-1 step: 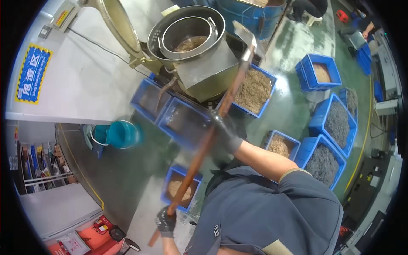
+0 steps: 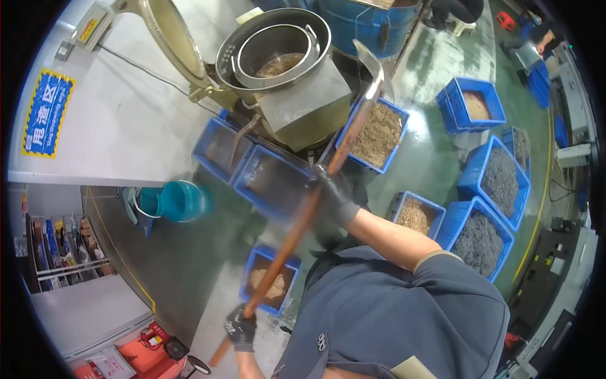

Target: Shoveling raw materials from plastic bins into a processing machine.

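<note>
Centrally, the gloved right hand (image 2: 334, 194) grasps the brown shaft of a long-handled tool (image 2: 287, 243); the gloved left hand (image 2: 241, 327) is closed around it near its lower end. The tool slants upward, its metal head (image 2: 372, 62) beside an open-lidded machine (image 2: 303, 95), near a blue crate (image 2: 396, 146) of brownish matter.

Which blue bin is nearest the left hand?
The bin of tan material just above the left hand in the picture, crossed by the brown pole; the others lie farther off.
</note>
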